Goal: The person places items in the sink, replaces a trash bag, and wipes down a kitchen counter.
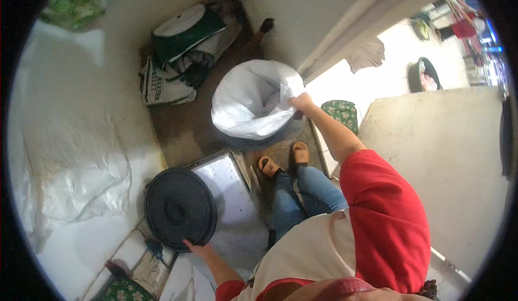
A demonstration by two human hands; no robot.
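My left hand [199,249] pinches the near edge of a round black lid [181,206], thumb on top and the other fingers mostly hidden beneath. The lid is at the lower left, over the corner of a white-topped box [217,176]. Stretched out ahead, my right hand [303,104] is closed on the right rim of a white plastic liner [237,98]. That liner is folded over the mouth of a dark round bin [245,141], which stands on the floor. What lies deep inside the liner is not clear.
Sacks and bags [186,39] are heaped in the far left corner. Clear plastic sheeting [86,177] hangs along the left wall. To the right are a door [431,133], a green flowered mat [341,115] and a dark tub [423,75] holding cloth.
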